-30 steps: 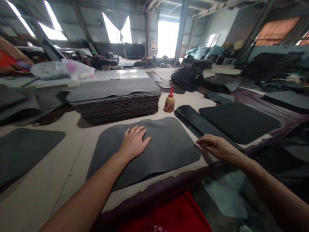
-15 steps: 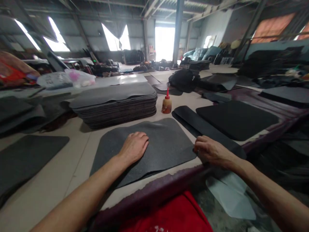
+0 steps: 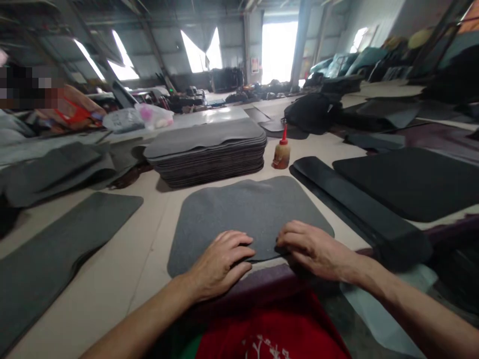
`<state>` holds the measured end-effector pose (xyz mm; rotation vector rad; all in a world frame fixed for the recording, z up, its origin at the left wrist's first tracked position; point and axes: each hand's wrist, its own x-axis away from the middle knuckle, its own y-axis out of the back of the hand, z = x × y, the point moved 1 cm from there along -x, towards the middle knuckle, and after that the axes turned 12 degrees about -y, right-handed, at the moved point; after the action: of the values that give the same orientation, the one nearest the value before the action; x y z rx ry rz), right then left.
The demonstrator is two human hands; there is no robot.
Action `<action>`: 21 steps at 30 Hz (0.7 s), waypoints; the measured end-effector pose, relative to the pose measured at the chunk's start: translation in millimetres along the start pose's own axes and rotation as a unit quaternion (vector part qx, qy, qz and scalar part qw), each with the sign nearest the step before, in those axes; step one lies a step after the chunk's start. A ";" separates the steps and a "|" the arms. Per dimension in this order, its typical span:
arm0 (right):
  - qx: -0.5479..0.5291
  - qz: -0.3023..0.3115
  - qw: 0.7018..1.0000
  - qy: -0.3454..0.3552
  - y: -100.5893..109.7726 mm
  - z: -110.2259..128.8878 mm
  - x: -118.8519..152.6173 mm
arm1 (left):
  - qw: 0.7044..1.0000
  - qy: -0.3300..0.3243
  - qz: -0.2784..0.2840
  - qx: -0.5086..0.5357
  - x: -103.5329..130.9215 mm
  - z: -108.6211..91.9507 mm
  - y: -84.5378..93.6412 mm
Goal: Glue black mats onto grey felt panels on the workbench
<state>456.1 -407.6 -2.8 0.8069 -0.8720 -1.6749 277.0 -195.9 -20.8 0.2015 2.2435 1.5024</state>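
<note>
A dark grey sheet with rounded corners [image 3: 239, 209] lies flat on the pale tabletop [image 3: 149, 234] in front of me. On its near edge rests my left hand [image 3: 224, 262], fingers apart and slightly curved, holding nothing. To the right, my right hand [image 3: 305, 247] has its fingers closed at the same near edge; what is under its fingertips is hidden. Just beyond the sheet stand a thick stack of similar grey sheets [image 3: 213, 159] and a small glue-like bottle with a red nozzle [image 3: 281, 153].
At the right are a folded dark strip [image 3: 348, 199] and a black mat [image 3: 407, 182]. More grey sheets [image 3: 71, 239] lie at the left. Plastic bags [image 3: 153, 115] sit farther back, near a person in orange [image 3: 77, 109]. A black bundle [image 3: 312, 112] is behind the bottle.
My left hand has come back from the sheet's middle to its near edge. My right hand has moved left from the right corner along that edge. The view has turned left.
</note>
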 end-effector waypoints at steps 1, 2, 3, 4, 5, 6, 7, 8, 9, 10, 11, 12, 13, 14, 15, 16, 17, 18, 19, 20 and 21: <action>0.003 0.005 1.000 -0.001 -3.3 2.2 -2.5 | 1.000 -0.002 -0.013 0.002 -0.5 0.0 -0.3; 0.008 0.009 1.000 -0.001 -6.2 3.8 -4.4 | 1.000 -0.003 -0.023 0.002 -1.1 -0.1 -0.5; 0.013 0.010 1.000 0.000 -8.4 4.8 -5.5 | 0.999 -0.005 -0.031 0.002 -1.5 -0.2 -0.9; 0.016 0.009 1.000 -0.001 -10.1 5.6 -6.1 | 0.999 -0.008 -0.036 0.001 -1.6 -0.2 -1.2; 0.019 0.007 1.000 -0.002 -11.4 6.2 -6.1 | 0.999 -0.013 -0.037 0.000 -1.5 -0.3 -1.6; 0.020 0.006 1.000 -0.003 -12.4 6.6 -5.5 | 0.999 -0.018 -0.038 -0.001 -1.1 -0.4 -1.9; 0.020 0.005 1.000 -0.004 -13.2 6.9 -4.4 | 0.999 -0.024 -0.038 -0.002 -0.7 -0.7 -2.2; 0.020 0.006 1.000 -0.004 -14.0 6.8 -2.9 | 0.999 -0.031 -0.038 -0.002 -0.1 -1.1 -2.3; 0.021 0.009 1.000 -0.005 -14.6 6.4 -1.2 | 0.999 -0.036 -0.037 -0.003 0.3 -1.6 -2.3; 0.021 0.011 1.000 -0.008 -15.1 5.4 0.6 | 0.999 -0.039 -0.037 -0.005 0.6 -2.3 -2.2; 0.017 0.011 1.000 -0.009 -15.2 4.0 2.0 | 0.998 -0.040 -0.038 -0.007 0.7 -3.2 -1.9; 0.009 0.012 1.000 -0.010 -14.8 2.2 2.8 | 0.998 -0.039 -0.039 -0.010 0.6 -4.0 -1.6; -0.003 0.014 1.000 -0.011 -13.9 0.1 2.5 | 0.999 -0.037 -0.037 -0.011 0.3 -4.9 -1.3; -0.015 0.015 1.000 -0.013 -12.4 -2.0 1.1 | 0.999 -0.033 -0.036 -0.012 -0.1 -5.6 -0.9; -0.024 0.012 1.000 -0.016 -10.5 -3.9 -1.7 | 0.999 -0.031 -0.035 -0.012 -0.6 -6.2 -0.5; -0.029 0.001 0.999 -0.017 -8.4 -5.2 -5.6 | 0.999 -0.030 -0.034 -0.011 -1.1 -6.7 -0.1; -0.028 -0.017 0.999 -0.016 -6.5 -5.8 -10.5 | 0.999 -0.028 -0.033 -0.011 -1.4 -7.0 0.3; -0.020 -0.041 0.999 -0.015 -5.3 -5.6 -16.0 | 0.999 -0.027 -0.033 -0.011 -1.6 -7.3 0.6; -0.008 -0.063 0.998 -0.010 -5.2 -4.7 -21.6 | 0.999 -0.025 -0.034 -0.012 -1.4 -7.7 0.7; 0.008 -0.075 0.997 -0.002 -6.6 -3.1 -26.9 | 0.999 -0.025 -0.036 -0.012 -0.9 -8.2 0.8; 0.025 -0.071 0.997 0.008 -9.6 -1.1 -31.5 | 0.999 -0.026 -0.037 -0.010 -0.2 -9.0 0.7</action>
<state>460.0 -375.4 -8.6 0.9332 -0.8650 -1.7727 273.2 -203.2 -17.2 0.1474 2.1705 1.4624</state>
